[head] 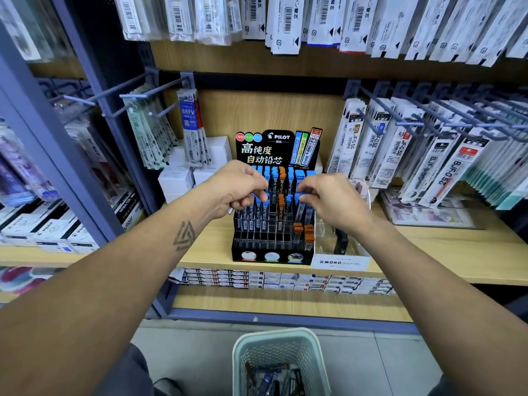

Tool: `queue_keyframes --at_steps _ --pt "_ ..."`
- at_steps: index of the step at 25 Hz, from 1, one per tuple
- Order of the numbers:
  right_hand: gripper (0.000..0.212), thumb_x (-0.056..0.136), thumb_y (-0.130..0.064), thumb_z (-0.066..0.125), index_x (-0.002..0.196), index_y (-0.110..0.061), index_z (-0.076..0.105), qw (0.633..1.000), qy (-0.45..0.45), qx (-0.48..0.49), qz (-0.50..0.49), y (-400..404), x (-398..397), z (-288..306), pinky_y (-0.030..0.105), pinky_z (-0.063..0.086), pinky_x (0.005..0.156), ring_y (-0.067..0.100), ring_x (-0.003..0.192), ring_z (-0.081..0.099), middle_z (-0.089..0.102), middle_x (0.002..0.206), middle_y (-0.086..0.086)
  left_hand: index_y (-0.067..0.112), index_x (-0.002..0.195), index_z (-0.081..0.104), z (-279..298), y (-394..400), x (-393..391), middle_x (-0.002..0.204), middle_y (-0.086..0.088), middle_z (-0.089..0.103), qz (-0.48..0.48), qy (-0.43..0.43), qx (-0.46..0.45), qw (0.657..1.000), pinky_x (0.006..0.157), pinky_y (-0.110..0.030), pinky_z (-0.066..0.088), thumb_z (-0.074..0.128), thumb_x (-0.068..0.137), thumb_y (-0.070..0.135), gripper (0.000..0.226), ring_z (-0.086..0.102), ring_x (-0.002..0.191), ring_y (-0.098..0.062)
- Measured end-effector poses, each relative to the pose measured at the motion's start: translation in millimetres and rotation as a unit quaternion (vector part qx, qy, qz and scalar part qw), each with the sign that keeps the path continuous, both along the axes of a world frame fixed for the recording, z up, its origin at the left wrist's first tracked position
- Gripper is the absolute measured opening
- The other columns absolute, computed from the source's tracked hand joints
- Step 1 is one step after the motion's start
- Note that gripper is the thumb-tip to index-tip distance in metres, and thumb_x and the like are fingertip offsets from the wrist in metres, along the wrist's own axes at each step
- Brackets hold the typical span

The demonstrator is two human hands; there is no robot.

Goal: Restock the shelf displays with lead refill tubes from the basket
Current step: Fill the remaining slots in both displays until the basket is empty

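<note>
Both hands hovered over the black Pilot display (pixel 273 221), the left hand (pixel 238 190) and right hand (pixel 328 197) each pinching blue-capped lead tubes (pixel 298 197), hanging refill packs (pixel 400 144) flanking it, the basket (pixel 281 364) on the floor below.

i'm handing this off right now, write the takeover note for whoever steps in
Left hand: fingers curled at the middle rows of the Pilot lead display, apparently holding blue-capped tubes; the exact grip is hidden.
Right hand: fingers pinch a blue-capped lead refill tube at the display's right side.
Basket: on the floor below the shelf, tubes still inside.
Done: the back rows hold blue-capped and orange-capped tubes.
Left: many front slots are empty; seat the tubes in hand, then keep filling from the basket.
</note>
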State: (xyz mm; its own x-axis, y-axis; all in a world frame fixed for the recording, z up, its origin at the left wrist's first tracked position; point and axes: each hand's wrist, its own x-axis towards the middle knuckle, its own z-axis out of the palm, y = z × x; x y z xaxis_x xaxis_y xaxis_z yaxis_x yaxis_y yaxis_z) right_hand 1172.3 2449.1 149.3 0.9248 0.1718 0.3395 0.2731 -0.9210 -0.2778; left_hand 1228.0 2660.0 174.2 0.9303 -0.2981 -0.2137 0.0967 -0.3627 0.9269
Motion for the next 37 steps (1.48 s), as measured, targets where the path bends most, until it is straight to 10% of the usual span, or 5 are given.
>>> queue_keyframes --at_steps 17,20,24,29,37 --pt "0.011 0.09 -0.02 0.073 0.099 -0.02 0.069 0.995 0.004 -0.095 0.015 5.0 4.8 -14.6 0.034 0.051 0.078 0.019 0.097 0.059 0.061 0.1 -0.004 0.001 0.102 0.064 0.9 0.3 -2.5 0.068 -0.011 0.069 -0.011 0.005 0.012 1.0 0.035 -0.014 0.02 0.057 0.097 0.003 0.009 0.037 0.034 -0.009" --pt "0.008 0.089 -0.018 0.075 0.096 -0.02 0.071 0.999 0.036 -0.031 0.008 -1.5 7.2 -12.0 0.038 0.055 0.08 0.016 0.089 0.061 0.062 0.096 -0.007 0.002 0.101 0.064 0.9 0.8 -1.8 0.068 -0.011 0.069 -0.01 0.006 0.01 1.0 0.035 -0.014 0.02 0.058 0.097 0.004 0.008 0.037 0.035 -0.009" --pt "0.015 0.093 -0.006 0.065 0.093 -0.019 0.073 0.986 0.004 0.157 -0.06 -5.1 5.0 2.7 0.011 0.043 0.071 0.003 0.076 0.059 0.065 0.087 -0.01 0.003 0.097 0.058 1.4 -2.1 -1.9 0.07 -0.015 0.069 -0.002 0.066 -0.065 0.996 0.036 -0.018 0.025 0.059 0.096 0.004 0.002 0.041 0.041 -0.012" --pt "0.025 0.091 -0.01 0.073 0.114 -0.007 0.063 0.854 0.178 0.488 0.022 19.5 -8.9 18.1 0.032 0.058 0.068 0.025 0.075 0.072 0.075 0.092 0.018 -0.002 0.109 0.054 4.9 -20.0 -14.3 0.082 -0.023 0.065 -0.011 0.124 -0.251 0.96 0.052 -0.027 0.05 0.047 0.094 -0.013 0.02 0.06 0.064 -0.021" --pt "0.078 0.08 0.008 0.077 0.143 -0.02 0.041 0.823 0.231 0.517 0.047 24.4 -15.8 13.0 0.031 0.058 0.063 0.033 0.082 0.075 0.075 0.088 0.022 -0.006 0.133 0.052 -4.3 -25.5 -18.9 0.125 -0.023 0.067 -0.015 0.136 -0.357 0.924 0.109 -0.045 0.047 0.038 0.101 -0.012 0.035 0.064 0.12 -0.033"
